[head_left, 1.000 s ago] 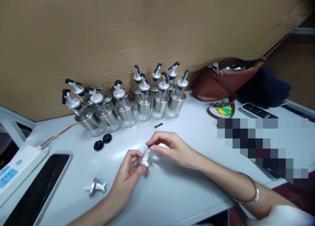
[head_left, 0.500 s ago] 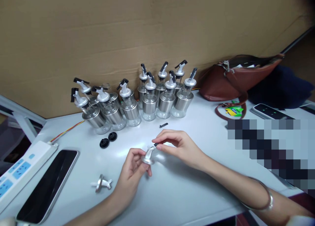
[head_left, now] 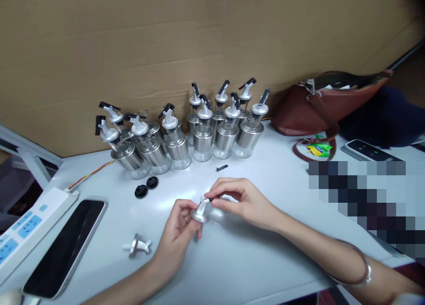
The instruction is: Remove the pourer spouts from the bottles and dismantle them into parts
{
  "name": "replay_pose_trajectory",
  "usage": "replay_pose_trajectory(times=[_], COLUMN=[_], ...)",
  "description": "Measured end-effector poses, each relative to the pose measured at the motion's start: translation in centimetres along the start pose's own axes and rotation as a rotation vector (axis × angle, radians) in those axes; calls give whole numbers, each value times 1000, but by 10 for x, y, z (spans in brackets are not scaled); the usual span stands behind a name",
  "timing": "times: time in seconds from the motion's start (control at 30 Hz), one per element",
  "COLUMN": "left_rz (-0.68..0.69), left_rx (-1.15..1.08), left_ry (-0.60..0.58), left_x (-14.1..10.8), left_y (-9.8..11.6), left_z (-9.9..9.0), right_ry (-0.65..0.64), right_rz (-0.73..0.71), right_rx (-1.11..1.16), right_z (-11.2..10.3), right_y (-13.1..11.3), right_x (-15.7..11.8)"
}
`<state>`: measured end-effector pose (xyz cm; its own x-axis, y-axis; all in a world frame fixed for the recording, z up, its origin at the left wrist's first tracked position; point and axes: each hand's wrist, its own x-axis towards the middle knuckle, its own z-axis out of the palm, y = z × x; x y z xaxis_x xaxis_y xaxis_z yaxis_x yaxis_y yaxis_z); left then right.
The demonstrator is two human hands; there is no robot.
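Between the fingers of my left hand [head_left: 181, 227] is a silver pourer spout [head_left: 200, 211], its round flange gripped at the rim. My right hand [head_left: 237, 201] pinches a small black lever [head_left: 209, 200] against the spout's upper end; whether it is seated there I cannot tell. A second pourer spout [head_left: 137, 246] lies on its side left of my left hand. Two black stoppers [head_left: 141, 191] rest in front of the bottles. Another black lever [head_left: 222, 167] lies beyond my right hand.
Several glass bottles with steel sleeves [head_left: 179, 148], most topped by spouts with black levers, stand along the cardboard wall [head_left: 149, 39]. A phone [head_left: 64, 247] and power strip [head_left: 33, 227] lie left; a brown bag [head_left: 299, 110] sits back right, near a black-topped device [head_left: 368, 149].
The black lever in my right hand has tilted flatter against the spout's top. My left hand keeps hold of the spout. The view has shifted slightly.
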<state>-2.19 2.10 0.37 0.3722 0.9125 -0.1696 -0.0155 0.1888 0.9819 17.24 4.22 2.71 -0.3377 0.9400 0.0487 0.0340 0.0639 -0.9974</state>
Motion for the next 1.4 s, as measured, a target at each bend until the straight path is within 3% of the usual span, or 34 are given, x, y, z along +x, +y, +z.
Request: replay_pose_trajectory(times=[0.23, 0.4, 0.63, 0.97, 1.1, 1.23, 1.3, 1.4], left_rz=[-2, 21, 6, 1, 24, 16, 16, 57], left_rx=[-39, -78, -79, -86, -62, -34, -37, -62], left_ry=[11, -39, -32, -33, 29, 90, 92, 97], left_x=[1, 3, 0, 1, -1, -1, 0, 2], left_y=[-2, -3, 2, 4, 2, 1, 0, -2], left_z=[-1, -1, 1, 2, 0, -1, 0, 0], right_ry=[-182, -285, -333, -277, -208, -16, -100, -358], right_rz=[270, 377, 412, 337, 269, 38, 46, 217], right_rx=[489, 743, 808, 721, 530, -261, -562, -640], right_z=[3, 5, 3, 8, 2, -29, -50, -73], right_y=[7, 11, 9, 11, 7, -11, -20, -24], right_x=[2, 0, 0, 0, 3, 3, 1, -2])
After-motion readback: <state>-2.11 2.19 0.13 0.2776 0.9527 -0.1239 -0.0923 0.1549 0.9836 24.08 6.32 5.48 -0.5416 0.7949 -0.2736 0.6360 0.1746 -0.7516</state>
